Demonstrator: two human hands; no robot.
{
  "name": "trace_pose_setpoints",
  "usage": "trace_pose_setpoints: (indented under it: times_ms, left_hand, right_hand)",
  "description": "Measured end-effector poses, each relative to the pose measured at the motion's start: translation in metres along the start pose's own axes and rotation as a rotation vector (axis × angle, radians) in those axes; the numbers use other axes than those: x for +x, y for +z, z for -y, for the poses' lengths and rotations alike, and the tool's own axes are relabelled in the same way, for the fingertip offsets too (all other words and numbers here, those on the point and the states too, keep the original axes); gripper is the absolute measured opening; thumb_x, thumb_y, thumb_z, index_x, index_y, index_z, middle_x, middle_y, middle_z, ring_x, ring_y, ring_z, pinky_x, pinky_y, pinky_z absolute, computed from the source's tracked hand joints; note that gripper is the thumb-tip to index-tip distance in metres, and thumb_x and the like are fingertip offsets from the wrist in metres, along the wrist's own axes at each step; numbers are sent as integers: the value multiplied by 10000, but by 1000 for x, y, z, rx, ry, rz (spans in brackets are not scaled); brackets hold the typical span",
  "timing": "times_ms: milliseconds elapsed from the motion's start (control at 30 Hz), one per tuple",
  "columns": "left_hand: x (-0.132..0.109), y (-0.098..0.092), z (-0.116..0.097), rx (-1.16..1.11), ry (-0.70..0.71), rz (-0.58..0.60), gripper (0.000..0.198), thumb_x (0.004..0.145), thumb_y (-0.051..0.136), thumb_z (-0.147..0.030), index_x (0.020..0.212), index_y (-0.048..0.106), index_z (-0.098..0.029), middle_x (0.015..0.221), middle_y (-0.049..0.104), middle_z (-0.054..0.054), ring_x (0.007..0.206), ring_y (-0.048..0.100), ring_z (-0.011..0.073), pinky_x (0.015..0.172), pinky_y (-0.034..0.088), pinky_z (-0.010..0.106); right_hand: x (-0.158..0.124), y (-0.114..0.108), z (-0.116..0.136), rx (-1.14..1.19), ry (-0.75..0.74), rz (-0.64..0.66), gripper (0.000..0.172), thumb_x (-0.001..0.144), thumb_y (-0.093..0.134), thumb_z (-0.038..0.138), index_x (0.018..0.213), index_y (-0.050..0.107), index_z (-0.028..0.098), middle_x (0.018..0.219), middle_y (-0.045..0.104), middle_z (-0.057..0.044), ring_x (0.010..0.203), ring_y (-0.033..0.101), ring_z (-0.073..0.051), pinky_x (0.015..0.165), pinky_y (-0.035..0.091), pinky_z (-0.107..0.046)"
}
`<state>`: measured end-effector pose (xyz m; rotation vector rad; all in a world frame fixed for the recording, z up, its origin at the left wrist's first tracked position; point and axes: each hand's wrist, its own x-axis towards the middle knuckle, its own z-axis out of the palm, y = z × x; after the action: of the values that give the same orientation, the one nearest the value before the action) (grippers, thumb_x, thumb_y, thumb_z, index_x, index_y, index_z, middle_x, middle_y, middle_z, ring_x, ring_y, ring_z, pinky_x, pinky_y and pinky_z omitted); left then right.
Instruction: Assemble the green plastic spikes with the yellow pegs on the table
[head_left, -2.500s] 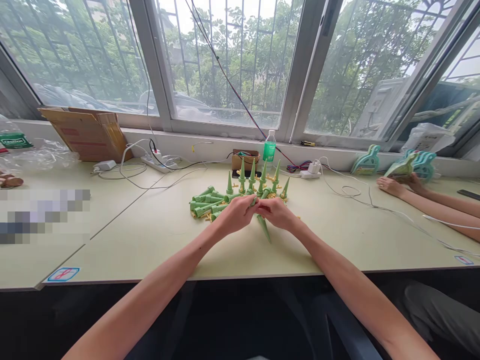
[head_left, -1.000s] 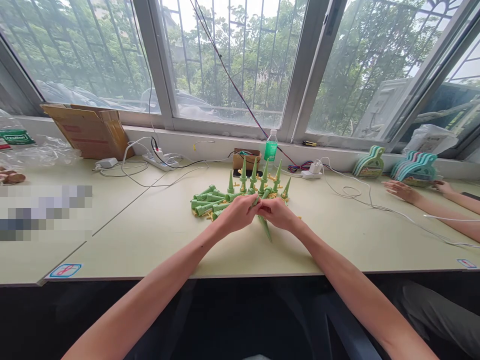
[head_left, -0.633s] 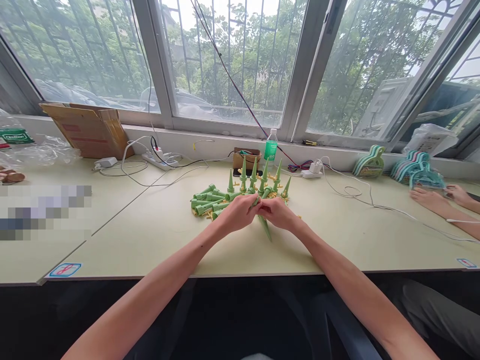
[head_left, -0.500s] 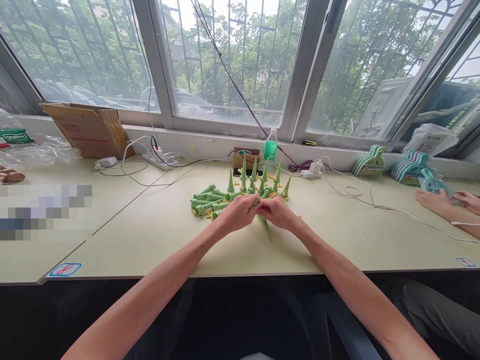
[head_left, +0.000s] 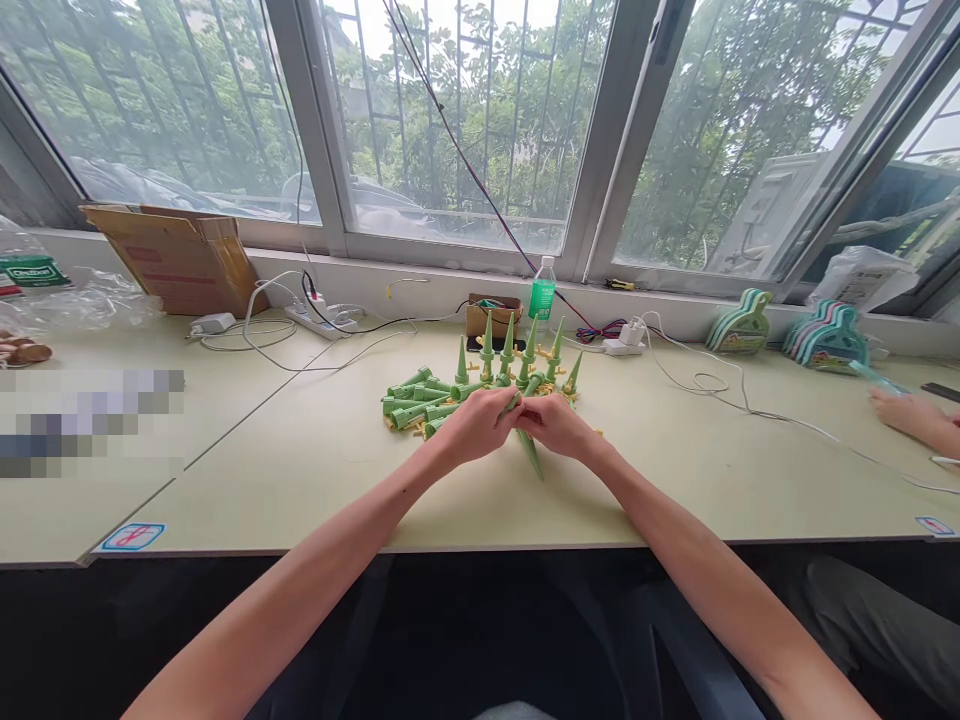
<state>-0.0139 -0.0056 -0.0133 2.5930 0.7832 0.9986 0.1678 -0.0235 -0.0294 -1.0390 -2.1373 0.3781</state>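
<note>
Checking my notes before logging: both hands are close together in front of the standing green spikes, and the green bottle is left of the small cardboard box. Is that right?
Not quite: the head view shows the green bottle right of the small cardboard box, not left. The left hand and right hand are close together in front of the standing green spikes.

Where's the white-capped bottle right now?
In the head view, the bottle stands just right of centre at the back of the table, right of the small cardboard box and behind the upright spikes.
</note>
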Motion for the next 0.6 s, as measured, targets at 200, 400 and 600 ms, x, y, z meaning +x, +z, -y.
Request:
trace_pose_setpoints:
  times_ms: [200,400,600]
  left_hand:
    - [1,0,0,3,3,0,224,935,408,-289,759,494,-180,653,526,-7,575,439,112,537,303,238]
    - [1,-2,-3,20,15,-2,238,930,404,-281,730,481,-179,643,520,-6,558,421,109,536,307,240]
    - [1,-3,-6,45,25,-1,239,925,408,-267,715,481,-180,627,506,-8,542,413,108,535,312,242]
  right_hand:
    - [0,0,0,-20,4,-1,316,894,507,377,661,545,167,570,423,35,563,304,-91,525,282,-213]
    - [0,0,-1,-34,7,6,309,890,518,369,656,530,167,575,442,33,563,316,-90,525,285,-214]
    - [0,-1,1,-59,19,4,282,879,523,334,650,526,169,571,431,33,558,321,-91,524,287,-218]
